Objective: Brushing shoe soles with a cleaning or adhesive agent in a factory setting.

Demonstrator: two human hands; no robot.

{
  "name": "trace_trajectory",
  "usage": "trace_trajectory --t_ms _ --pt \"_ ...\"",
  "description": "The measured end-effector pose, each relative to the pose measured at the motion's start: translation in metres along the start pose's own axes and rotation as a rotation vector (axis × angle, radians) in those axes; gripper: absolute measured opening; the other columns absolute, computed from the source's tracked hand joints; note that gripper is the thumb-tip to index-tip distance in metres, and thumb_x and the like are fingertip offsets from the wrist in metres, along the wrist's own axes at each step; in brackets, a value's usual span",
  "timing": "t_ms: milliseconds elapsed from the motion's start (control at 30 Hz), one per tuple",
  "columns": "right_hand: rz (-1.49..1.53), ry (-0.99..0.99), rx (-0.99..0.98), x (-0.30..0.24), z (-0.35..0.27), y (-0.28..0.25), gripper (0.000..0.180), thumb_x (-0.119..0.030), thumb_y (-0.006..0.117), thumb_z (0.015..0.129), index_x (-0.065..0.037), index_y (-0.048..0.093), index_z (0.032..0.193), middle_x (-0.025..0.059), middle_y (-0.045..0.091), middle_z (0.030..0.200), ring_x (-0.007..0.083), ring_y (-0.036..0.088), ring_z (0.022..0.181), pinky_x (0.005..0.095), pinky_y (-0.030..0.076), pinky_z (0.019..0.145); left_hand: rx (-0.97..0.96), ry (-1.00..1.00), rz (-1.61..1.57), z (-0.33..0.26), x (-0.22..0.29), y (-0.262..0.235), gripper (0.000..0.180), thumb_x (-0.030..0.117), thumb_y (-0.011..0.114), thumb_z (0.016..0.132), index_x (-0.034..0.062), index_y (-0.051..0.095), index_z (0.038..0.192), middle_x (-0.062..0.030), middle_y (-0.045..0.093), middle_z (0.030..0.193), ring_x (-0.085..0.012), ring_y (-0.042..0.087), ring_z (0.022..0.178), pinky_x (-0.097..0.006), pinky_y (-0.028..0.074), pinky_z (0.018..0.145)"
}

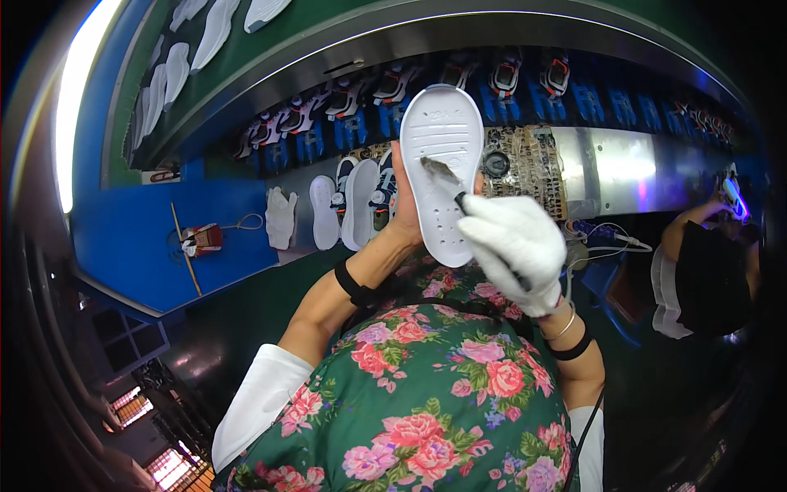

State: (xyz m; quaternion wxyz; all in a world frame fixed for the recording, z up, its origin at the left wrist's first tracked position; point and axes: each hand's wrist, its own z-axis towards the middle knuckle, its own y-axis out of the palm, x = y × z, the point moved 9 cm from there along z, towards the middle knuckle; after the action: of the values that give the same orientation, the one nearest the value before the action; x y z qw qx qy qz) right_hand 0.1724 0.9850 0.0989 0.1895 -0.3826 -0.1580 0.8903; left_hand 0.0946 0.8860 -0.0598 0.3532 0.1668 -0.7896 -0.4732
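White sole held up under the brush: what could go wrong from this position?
1. The left hand holds the white sole from behind, mostly hidden; if the grip is only along one edge, brush pressure could tip or twist it.
2. The brush in the gloved right hand works over the floral apron, so whatever it carries could drip there.
3. Soles and shoes lined up close behind could get knocked.

The white shoe sole looks matt, rubbery, with moulded ridges. The right hand wears a white knitted cloth glove. The brush bristles seem stiff, perhaps wet. The far conveyor rail is glossy metal.
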Motion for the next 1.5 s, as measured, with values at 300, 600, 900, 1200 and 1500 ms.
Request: trace_trajectory --t_ms 300,600,900,1200,1500 --pt "0.037 0.072 0.039 0.002 -0.007 -0.004 0.033 0.000 0.077 0.071 -0.005 0.074 0.104 0.0136 0.074 0.103 0.0299 0.070 0.086 0.0367 0.057 0.075 -0.244 -0.113 -0.111 0.011 0.005 0.026 0.106 0.097 0.027 0.078 0.0070 0.053 0.128 -0.0168 0.061 0.099 -0.0306 0.065 0.080 -0.047 0.058 0.062" --pt "0.091 0.107 0.032 0.008 -0.012 -0.011 0.028 -0.001 0.075 0.078 -0.007 0.074 0.105 0.0109 0.074 0.103 0.0274 0.070 0.084 0.0352 0.056 0.072 -0.190 -0.019 -0.020 0.020 0.015 0.047 0.103 0.095 0.035 0.079 -0.0024 0.053 0.107 -0.0107 0.053 0.085 -0.0195 0.047 0.071 -0.031 0.045 0.068" --pt "0.140 0.073 -0.036 0.005 -0.019 -0.004 0.025 -0.008 0.078 0.074 -0.007 0.076 0.099 0.0100 0.075 0.102 0.0250 0.070 0.082 0.0352 0.057 0.070 -0.330 -0.228 0.067 0.036 0.010 0.025 0.105 0.094 0.025 0.081 0.0117 0.048 0.143 -0.0178 0.064 0.097 -0.0298 0.067 0.072 -0.038 0.057 0.059" --pt "0.338 0.055 -0.240 0.000 -0.025 0.011 0.029 -0.006 0.077 0.071 -0.011 0.073 0.099 0.0090 0.072 0.105 0.0280 0.068 0.082 0.0368 0.057 0.069 -0.380 -0.411 0.178 0.034 -0.005 0.031 0.097 0.086 0.025 0.088 0.0102 0.049 0.144 -0.0220 0.066 0.096 -0.0308 0.070 0.072 -0.040 0.060 0.061" --pt "0.542 0.442 -0.120 0.038 -0.044 -0.002 0.016 -0.001 0.077 0.078 -0.003 0.075 0.093 0.0119 0.075 0.102 0.0224 0.071 0.082 0.0320 0.056 0.077 -0.216 -0.562 0.224 0.036 -0.027 0.007 0.101 0.086 0.021 0.088 0.0055 0.050 0.142 -0.0205 0.065 0.092 -0.0325 0.069 0.072 -0.043 0.059 0.063"
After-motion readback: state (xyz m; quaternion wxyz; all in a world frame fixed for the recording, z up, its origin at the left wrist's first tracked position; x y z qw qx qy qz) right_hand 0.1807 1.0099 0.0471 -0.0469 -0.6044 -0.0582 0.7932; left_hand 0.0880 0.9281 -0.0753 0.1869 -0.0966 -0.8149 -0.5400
